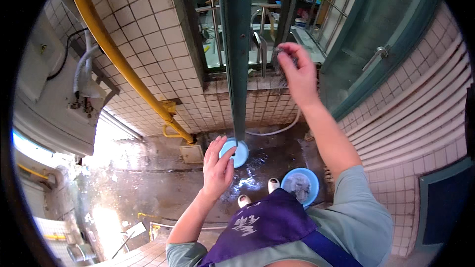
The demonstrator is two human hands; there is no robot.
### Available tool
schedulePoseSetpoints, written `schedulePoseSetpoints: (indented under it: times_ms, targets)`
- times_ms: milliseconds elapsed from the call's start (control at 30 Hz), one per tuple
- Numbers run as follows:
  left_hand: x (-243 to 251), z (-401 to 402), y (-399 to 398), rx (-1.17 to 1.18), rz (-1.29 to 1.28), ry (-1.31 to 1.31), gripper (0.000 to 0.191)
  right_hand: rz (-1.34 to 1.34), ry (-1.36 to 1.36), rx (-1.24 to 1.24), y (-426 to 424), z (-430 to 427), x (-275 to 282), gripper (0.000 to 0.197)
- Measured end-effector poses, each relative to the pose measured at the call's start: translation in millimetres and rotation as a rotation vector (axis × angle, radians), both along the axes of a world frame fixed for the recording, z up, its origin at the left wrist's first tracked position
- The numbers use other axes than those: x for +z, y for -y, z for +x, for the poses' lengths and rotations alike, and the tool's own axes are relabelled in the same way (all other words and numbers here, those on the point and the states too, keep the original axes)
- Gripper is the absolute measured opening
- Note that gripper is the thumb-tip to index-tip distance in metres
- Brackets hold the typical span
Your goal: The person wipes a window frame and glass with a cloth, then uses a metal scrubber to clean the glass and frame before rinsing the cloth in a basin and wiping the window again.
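My right hand (300, 70) is raised in front of the window bay, its fingers closed on a dark, wet-looking cloth or scrubber (280, 63), blurred and partly hidden. Lower and to the left, my left hand (218, 163) has its fingers spread beside the bottom end of a green-painted window sash (236, 44), seen edge-on. Whether the fingertips touch it I cannot tell. Beneath that hand a light-blue round plastic stool or basin (241, 154) shows on the floor. A blue plastic basin (314, 183) with greyish water and a cloth in it stands near my feet.
A yellow pipe (122, 63) runs down the tiled wall at left, near an air-conditioner unit (55, 107). Metal bars (213, 18) cross the window opening. At right is another green-framed sash (356, 55) with a handle, above white pipes (412, 107). The floor (167, 181) is wet.
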State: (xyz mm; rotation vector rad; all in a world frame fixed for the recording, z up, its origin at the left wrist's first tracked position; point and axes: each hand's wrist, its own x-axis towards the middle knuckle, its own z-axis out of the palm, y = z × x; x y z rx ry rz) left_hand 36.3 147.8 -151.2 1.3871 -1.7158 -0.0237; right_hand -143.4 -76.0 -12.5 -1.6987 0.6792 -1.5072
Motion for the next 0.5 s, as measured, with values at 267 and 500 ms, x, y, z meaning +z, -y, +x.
schedulePoseSetpoints:
  times_ms: [267, 500]
  targets:
    - [35.6, -21.7, 21.1, 0.124, -0.096, 0.030, 0.036, -0.540, -0.119, 0.226, 21.9, 34.3, 73.5, 0.012]
    - [65.8, -52.5, 39.1, 0.286, -0.141, 0.110, 0.037, -0.200, -0.017, 0.557, 52.2, 31.6, 81.4, 0.014]
